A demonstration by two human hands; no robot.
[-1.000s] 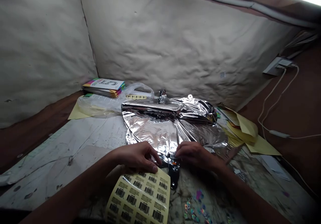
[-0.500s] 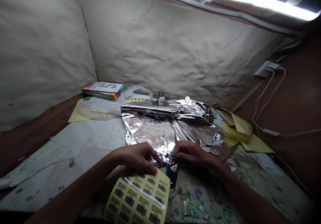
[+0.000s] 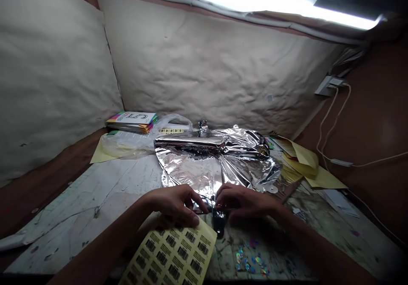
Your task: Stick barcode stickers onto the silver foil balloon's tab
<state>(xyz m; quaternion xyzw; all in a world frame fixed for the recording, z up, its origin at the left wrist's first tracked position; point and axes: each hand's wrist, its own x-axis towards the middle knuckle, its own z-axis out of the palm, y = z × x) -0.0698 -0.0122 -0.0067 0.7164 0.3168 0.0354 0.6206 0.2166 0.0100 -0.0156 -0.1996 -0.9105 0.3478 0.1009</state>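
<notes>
1. Wrinkled pale paper lines the wall (image 3: pixel 197 64) behind our worn bench (image 3: pixel 127 178).
2. Our left hand (image 3: pixel 174 203) has thumb and fingers closed on the far edge of the yellow barcode sheet (image 3: pixel 181 255), its forefinger reaching to the silver foil (image 3: pixel 197 170).
3. Our right hand (image 3: pixel 247 202) bends its fingers down at the foil's near end, beside a dark tail (image 3: pixel 218 223); we cannot tell whether they pinch anything.
4. The barcode sheet slants toward us from the left hand; the silver foil lies spread, partly folded, just past both hands.
5. Right of the sheet, we see shiny confetti (image 3: pixel 239 261).
6. Farther off, we have a plastic bag (image 3: pixel 134 142) and stacked packets (image 3: pixel 132 120) at left, yellow papers (image 3: pixel 327 180) at right.
</notes>
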